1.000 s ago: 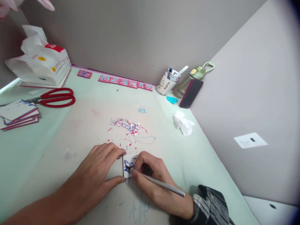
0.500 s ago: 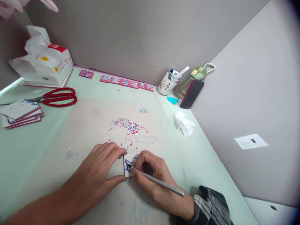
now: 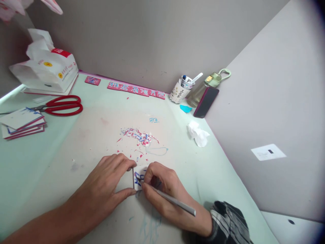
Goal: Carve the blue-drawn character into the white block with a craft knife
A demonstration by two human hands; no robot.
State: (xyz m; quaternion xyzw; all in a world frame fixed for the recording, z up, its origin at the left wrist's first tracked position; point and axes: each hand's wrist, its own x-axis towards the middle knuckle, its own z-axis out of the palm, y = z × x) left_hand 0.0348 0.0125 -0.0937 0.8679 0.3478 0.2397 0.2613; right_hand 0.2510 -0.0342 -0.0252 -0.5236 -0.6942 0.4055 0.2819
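Note:
A small white card with blue marks [image 3: 138,177] lies flat on the pale green table [image 3: 38,159], near the front. My left hand [image 3: 106,186] pins its left edge between thumb and forefinger. My right hand [image 3: 165,193] grips a thin silver craft knife [image 3: 172,201], with the tip pressed on the card's lower part. Just beyond the card lies a small heap of red, white and blue paper scraps [image 3: 139,137].
Red scissors [image 3: 59,105] and a stack of cards [image 3: 21,122] lie at the left, below a white tissue pack [image 3: 45,69]. At the back right stand a pen cup [image 3: 180,90], a green bottle [image 3: 203,89] and a leaning phone [image 3: 206,101]. A crumpled tissue [image 3: 199,134] lies nearby. Grey walls close in behind and right.
My right hand and the knife have shifted slightly left and down over the card. My left hand stays in place on the card's edge.

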